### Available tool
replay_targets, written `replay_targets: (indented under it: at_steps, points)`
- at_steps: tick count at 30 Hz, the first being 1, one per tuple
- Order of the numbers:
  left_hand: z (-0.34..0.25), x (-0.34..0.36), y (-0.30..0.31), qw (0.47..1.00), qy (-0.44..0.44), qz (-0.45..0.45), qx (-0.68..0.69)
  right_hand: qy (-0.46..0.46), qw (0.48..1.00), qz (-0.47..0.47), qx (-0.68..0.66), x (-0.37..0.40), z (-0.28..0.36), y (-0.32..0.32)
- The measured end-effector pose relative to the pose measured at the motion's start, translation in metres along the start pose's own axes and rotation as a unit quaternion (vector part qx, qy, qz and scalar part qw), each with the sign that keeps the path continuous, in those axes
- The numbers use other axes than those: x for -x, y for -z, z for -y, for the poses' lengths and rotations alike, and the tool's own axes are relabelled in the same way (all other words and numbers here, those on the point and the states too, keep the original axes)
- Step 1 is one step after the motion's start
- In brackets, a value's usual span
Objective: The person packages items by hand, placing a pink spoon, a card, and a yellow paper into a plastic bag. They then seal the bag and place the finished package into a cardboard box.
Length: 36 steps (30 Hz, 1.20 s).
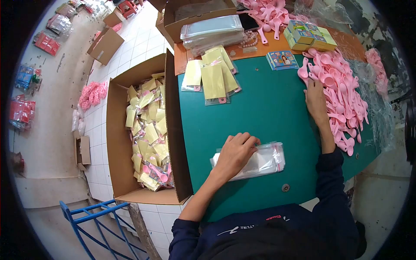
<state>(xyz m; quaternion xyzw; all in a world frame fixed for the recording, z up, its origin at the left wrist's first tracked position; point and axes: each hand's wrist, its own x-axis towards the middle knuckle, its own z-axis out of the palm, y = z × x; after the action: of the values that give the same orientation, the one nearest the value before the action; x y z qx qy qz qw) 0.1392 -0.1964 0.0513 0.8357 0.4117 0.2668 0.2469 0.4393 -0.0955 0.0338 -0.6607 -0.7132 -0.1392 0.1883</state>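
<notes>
My left hand (237,152) rests on a stack of clear plastic bags (266,161) near the front of the green table (234,117), its fingers curled at the stack's upper edge. At the right, my right hand (315,96) reaches to the left side of a big heap of pink spoons (340,86), its fingertips at a spoon's handle; what they hold is hard to make out. Above it lies a small stack of printed cards (281,60). Several packed bags with pale yellow cards (213,81) lie at the table's upper left.
Left of the table stands a deep cardboard box (119,143) full of packed bags. Behind are a stack of clear bags (212,30), another open box (190,19) and card bundles (307,34). A blue metal rack (97,210) stands at the lower left.
</notes>
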Motion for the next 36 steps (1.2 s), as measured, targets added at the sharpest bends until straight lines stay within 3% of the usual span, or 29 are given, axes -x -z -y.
replay_targets:
  at_steps: [6, 9, 11, 13, 16, 19, 20, 23, 26, 32, 36]
  points:
    - [0.0, 0.0, 0.001, 1.0, -0.011, -0.025, -0.005, -0.051, 0.981, 0.173, -0.072, -0.002, -0.02, 0.013]
    - [-0.001, -0.001, 0.007, 1.0, 0.009, -0.018, 0.006, -0.018, 0.986, 0.121, -0.109, -0.001, -0.028, 0.04]
    - [-0.002, -0.001, 0.01, 0.999, 0.034, -0.011, 0.014, -0.007, 0.978, 0.16, -0.137, -0.008, 0.004, 0.088]
    - [-0.003, -0.001, 0.011, 0.993, 0.047, -0.022, 0.11, 0.031, 0.955, 0.195, -0.223, -0.01, 0.028, 0.114]
    - [-0.002, -0.001, 0.014, 0.952, 0.109, -0.009, 0.286, 0.132, 0.857, 0.312, -0.388, -0.012, 0.061, 0.131]
    - [0.0, -0.001, 0.021, 0.908, 0.168, 0.006, 0.383, 0.106, 0.82, 0.407, -0.388, -0.009, 0.073, 0.119]
    - [0.001, -0.001, 0.023, 0.897, 0.184, 0.005, 0.401, 0.172, 0.848, 0.365, -0.343, -0.007, 0.072, 0.11]
    - [0.009, 0.001, 0.023, 0.88, 0.199, 0.012, 0.432, 0.212, 0.883, 0.259, -0.329, -0.005, 0.074, 0.107]
    - [0.015, 0.003, 0.019, 0.864, 0.223, 0.003, 0.452, 0.048, 0.875, 0.215, -0.431, -0.007, 0.088, 0.124]
    - [0.015, 0.002, 0.02, 0.868, 0.24, 0.023, 0.435, 0.022, 0.895, 0.063, -0.441, -0.002, 0.103, 0.13]
    - [0.014, 0.001, 0.023, 0.86, 0.25, 0.007, 0.446, 0.028, 0.882, 0.06, -0.466, 0.0, 0.103, 0.125]
